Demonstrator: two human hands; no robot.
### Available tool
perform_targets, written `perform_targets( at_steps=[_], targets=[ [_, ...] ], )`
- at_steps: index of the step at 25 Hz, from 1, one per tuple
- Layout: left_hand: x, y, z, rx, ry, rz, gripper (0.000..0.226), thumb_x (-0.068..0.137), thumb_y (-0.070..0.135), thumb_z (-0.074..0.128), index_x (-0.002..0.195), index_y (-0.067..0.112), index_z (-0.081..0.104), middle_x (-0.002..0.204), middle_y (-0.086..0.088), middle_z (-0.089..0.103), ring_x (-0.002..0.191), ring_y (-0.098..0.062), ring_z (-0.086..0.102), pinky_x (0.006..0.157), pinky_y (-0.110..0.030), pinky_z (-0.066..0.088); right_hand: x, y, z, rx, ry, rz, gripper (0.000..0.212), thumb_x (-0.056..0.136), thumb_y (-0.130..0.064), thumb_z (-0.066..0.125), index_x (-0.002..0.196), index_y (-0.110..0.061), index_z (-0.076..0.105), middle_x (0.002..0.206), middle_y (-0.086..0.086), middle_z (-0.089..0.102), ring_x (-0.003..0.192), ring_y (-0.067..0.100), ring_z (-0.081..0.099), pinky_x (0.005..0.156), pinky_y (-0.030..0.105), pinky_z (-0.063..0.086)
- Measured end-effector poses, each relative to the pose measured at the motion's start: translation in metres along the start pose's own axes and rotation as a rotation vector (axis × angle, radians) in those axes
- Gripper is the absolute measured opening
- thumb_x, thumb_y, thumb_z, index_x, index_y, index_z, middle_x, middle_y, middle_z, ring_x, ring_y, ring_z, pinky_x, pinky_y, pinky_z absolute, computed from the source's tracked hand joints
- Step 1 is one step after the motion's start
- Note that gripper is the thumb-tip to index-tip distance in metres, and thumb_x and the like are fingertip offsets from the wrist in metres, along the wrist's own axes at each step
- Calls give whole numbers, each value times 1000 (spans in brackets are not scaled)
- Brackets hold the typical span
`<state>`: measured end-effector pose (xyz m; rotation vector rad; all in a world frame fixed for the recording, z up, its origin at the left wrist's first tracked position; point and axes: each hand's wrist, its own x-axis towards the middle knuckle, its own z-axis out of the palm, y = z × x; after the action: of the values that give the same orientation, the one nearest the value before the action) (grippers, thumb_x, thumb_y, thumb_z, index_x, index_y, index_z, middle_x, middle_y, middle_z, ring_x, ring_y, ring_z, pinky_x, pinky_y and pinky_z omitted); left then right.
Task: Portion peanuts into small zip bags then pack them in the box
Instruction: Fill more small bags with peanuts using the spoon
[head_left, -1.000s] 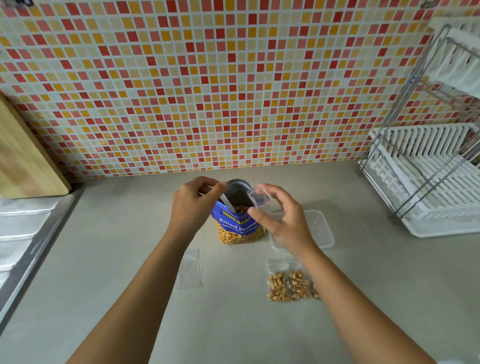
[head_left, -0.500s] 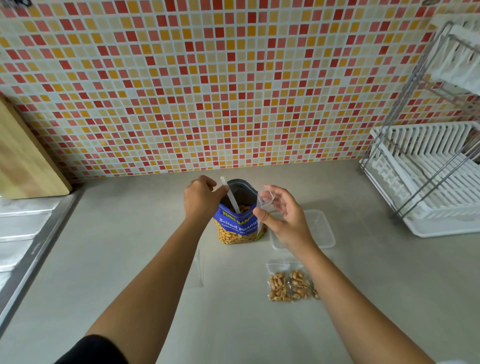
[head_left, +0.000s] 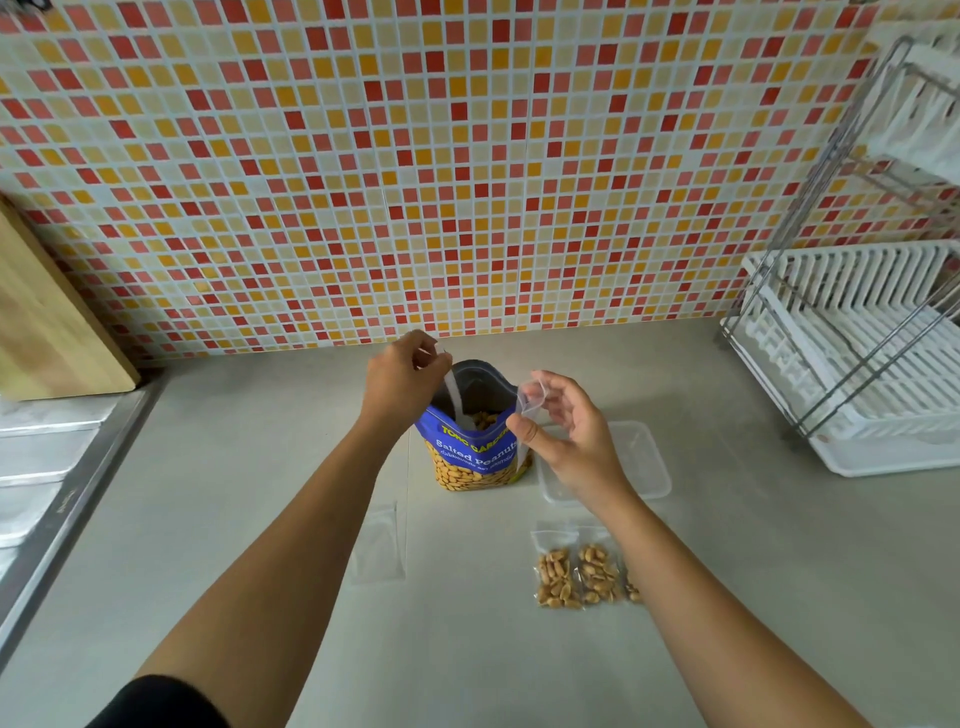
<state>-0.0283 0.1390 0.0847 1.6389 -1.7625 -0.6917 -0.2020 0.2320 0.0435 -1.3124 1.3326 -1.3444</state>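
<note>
While both hands work at its mouth, the peanut bag (head_left: 475, 452) is the landmark:
Peanut bag: upright on the counter (head_left: 727, 571), open.
Left hand (head_left: 402, 382): above the bag's left rim, fingers pinched on a white spoon (head_left: 456, 402) dipping inside.
Right hand (head_left: 563, 434): at the bag's right rim, thumb and fingers holding an empty zip bag (head_left: 527, 410).
Clear box (head_left: 644, 462): just right of the bag.
Filled zip bags (head_left: 579, 574): nearer the camera, to the right.
Flat empty bag (head_left: 379, 543): nearer the camera, to the left.

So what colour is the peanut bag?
Blue peanut bag, yellow and white lettering; head view.
</note>
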Motion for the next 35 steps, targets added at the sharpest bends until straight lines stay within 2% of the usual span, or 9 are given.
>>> perform_targets(
  at_steps=[3, 5, 7, 12, 16, 21, 23, 26, 35],
  targets=[
    [-8, -1, -7, 330, -25, 241, 21, 92, 25, 50, 102, 10, 60, 87, -5, 67, 82, -20, 57, 77, -31, 47, 3, 1, -4, -44, -23, 29, 58, 66, -45, 73, 118, -29, 52, 116, -9, 62, 111, 11, 57, 94, 24, 46],
    [-14, -6, -2, 529, -94, 211, 26, 94, 28, 42, 101, 15, 63, 86, -3, 64, 91, -17, 48, 85, -36, 36, 4, 3, -4, -92, -62, 55, 60, 68, -43, 74, 121, -24, 52, 118, -8, 62, 112, 10, 56, 96, 27, 47],
    [-16, -5, 5, 532, -139, 88, 30, 95, 28, 36, 99, 17, 64, 86, 0, 57, 94, -14, 38, 82, -37, 27, 5, 5, -3, -127, -91, 67, 60, 69, -43, 75, 121, -24, 52, 120, -8, 61, 112, 9, 56, 97, 31, 47],
    [-13, -2, 12, 421, -130, -136, 30, 95, 24, 36, 101, 23, 65, 105, -1, 58, 109, -18, 43, 83, -41, 26, 6, 3, -5, -146, -109, 87, 63, 64, -52, 75, 118, -30, 52, 117, -12, 63, 111, 6, 57, 99, 35, 46],
    [-15, 1, 21, 501, -203, -119, 26, 93, 29, 39, 97, 27, 65, 103, -2, 58, 92, -17, 44, 89, -47, 31, 5, 3, -4, -157, -112, 94, 62, 64, -52, 75, 118, -31, 52, 117, -13, 63, 111, 4, 56, 100, 34, 45],
    [-7, -3, 18, 193, -101, -253, 20, 92, 30, 49, 93, 22, 67, 94, -3, 62, 87, -19, 52, 91, -47, 44, 4, 0, -5, -159, -128, 100, 60, 68, -46, 74, 121, -29, 51, 119, -13, 61, 111, 2, 55, 100, 33, 45],
    [-9, -5, 16, 0, -106, -280, 18, 92, 25, 52, 93, 16, 68, 83, -1, 61, 76, -16, 55, 78, -37, 52, 5, 1, -6, -156, -132, 102, 62, 66, -50, 75, 120, -30, 52, 118, -14, 61, 111, 2, 56, 99, 33, 46],
    [-13, -7, 11, -172, -92, -298, 21, 93, 21, 52, 100, 8, 67, 85, -4, 59, 69, -9, 51, 58, -21, 43, 4, 2, -6, -147, -133, 98, 61, 63, -53, 75, 116, -34, 52, 119, -14, 61, 111, 3, 56, 99, 31, 46],
    [-15, -12, -4, -409, -17, -367, 21, 95, 20, 50, 103, 6, 64, 92, -4, 59, 78, -12, 53, 62, -22, 42, 3, 5, -7, -112, -136, 111, 58, 64, -52, 77, 114, -40, 51, 123, -13, 60, 115, 4, 54, 96, 22, 43]
  ],
)
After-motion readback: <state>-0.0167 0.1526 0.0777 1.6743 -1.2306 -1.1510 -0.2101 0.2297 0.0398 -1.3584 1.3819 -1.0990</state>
